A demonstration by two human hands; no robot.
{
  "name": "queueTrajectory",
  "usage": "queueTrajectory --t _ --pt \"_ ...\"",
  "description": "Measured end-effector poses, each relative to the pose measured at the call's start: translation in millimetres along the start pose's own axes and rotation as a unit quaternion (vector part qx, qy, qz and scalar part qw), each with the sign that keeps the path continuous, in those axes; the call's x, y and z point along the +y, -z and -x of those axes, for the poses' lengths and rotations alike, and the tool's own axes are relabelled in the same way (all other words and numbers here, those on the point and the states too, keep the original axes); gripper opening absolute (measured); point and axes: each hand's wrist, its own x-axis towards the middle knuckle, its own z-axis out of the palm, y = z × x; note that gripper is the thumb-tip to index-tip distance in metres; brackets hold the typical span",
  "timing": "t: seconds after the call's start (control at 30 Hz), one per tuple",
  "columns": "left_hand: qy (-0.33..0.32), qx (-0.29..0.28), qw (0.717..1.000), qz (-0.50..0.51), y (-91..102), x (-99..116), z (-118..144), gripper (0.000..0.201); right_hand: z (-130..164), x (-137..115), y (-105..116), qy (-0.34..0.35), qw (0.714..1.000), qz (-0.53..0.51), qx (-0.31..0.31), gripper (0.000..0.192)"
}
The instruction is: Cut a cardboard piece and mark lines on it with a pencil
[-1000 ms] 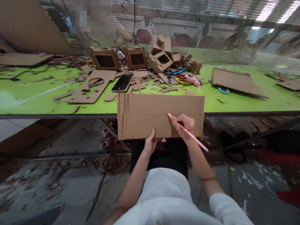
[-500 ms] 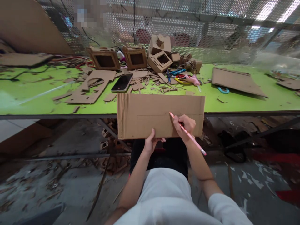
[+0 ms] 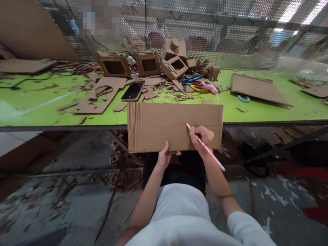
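Note:
A rectangular sheet of cardboard (image 3: 164,114) leans over the table's front edge toward my lap, creased along its left side. A thin drawn line runs across its middle. My left hand (image 3: 165,155) grips the sheet's lower edge, thumb on the face and the other fingers partly hidden beneath. In my right hand (image 3: 202,138) is a pink pencil (image 3: 212,155), held in a writing grip with its tip at the drawn line, right of the middle. The side of that hand rests on the sheet.
On the green table (image 3: 258,114) lie a phone (image 3: 133,91), a cut cardboard piece (image 3: 102,99), a pink glue gun (image 3: 210,87), pliers (image 3: 198,88) and many scraps. Cardboard box models (image 3: 147,65) stand behind. At right, a cardboard panel (image 3: 258,89) partly covers a blue ring-shaped handle (image 3: 243,98).
The pencil tip has shifted very slightly to the right along the line. My left hand keeps its hold on the cardboard in the same place.

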Motion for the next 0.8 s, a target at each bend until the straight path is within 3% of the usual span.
queueTrajectory --t 0.17,0.27,0.43,0.8 --pt "0.002 -0.004 1.0 -0.004 1.2 -0.6 0.5 0.052 -3.3 0.1 5.5 -0.126 0.989 -0.073 0.033 0.033" --pt "0.001 -0.006 1.0 -0.006 2.2 -0.9 0.7 0.051 -7.8 5.2 9.5 -0.181 0.975 -0.127 -0.008 0.034" --pt "0.004 -0.014 1.0 -0.013 3.7 -1.7 0.4 0.053 -9.4 9.1 12.5 -0.18 0.971 -0.138 -0.073 0.03" --pt "-0.001 -0.014 1.0 -0.008 3.6 -2.3 0.0 0.052 -8.8 9.6 10.9 -0.177 0.973 -0.142 -0.053 0.031"
